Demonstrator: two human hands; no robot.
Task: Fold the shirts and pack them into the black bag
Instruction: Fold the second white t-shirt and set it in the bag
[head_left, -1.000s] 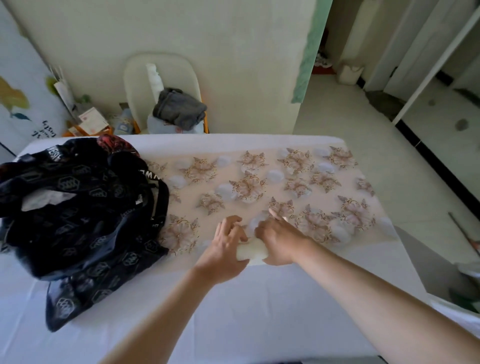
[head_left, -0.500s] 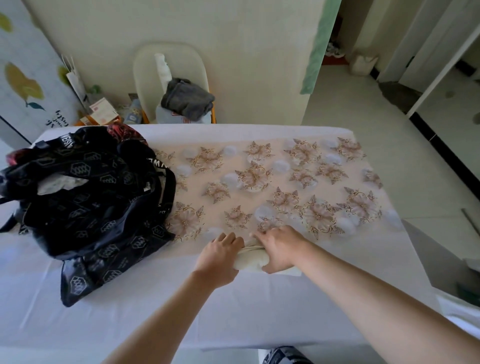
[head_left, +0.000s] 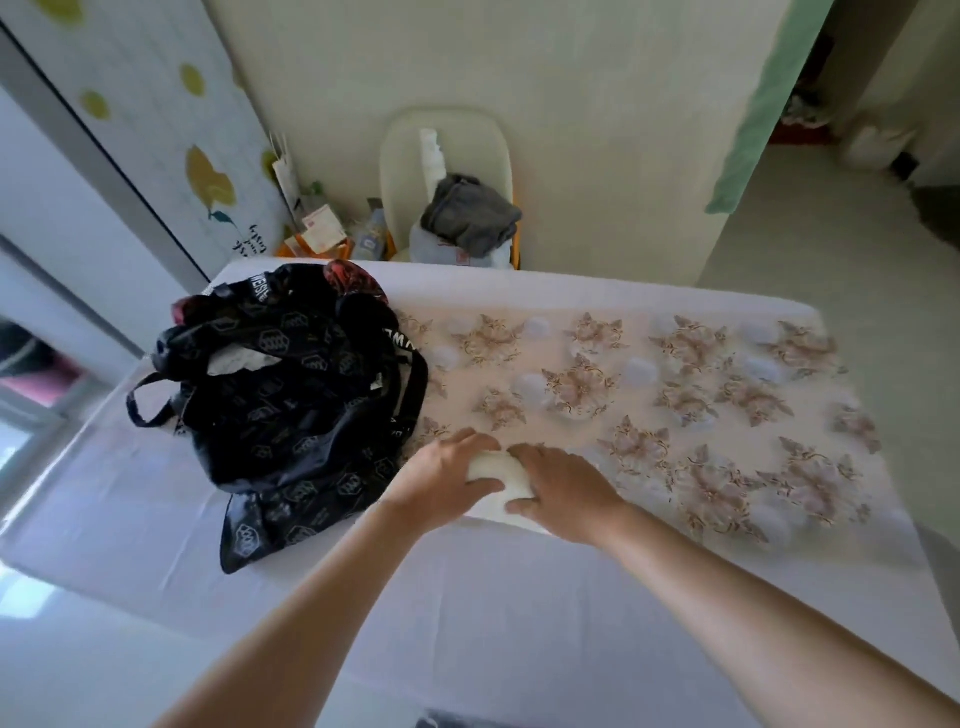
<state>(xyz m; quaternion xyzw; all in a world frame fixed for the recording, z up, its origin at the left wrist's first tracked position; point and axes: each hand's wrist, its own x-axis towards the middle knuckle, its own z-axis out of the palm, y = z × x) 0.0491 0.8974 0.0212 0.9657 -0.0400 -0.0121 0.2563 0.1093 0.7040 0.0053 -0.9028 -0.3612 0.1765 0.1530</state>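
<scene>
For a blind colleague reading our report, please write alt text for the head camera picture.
A left hand and a right hand grip a pale cloth bundle on a white-covered table, beside a black bag. A floral cloth lies beyond the hands; a chair with a grey garment stands behind.

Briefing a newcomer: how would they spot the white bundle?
On the table, find the floral cloth beside the black bag. At its near edge, left hand and right hand grip the white bundle: plain, unlike its patterned neighbours.
</scene>
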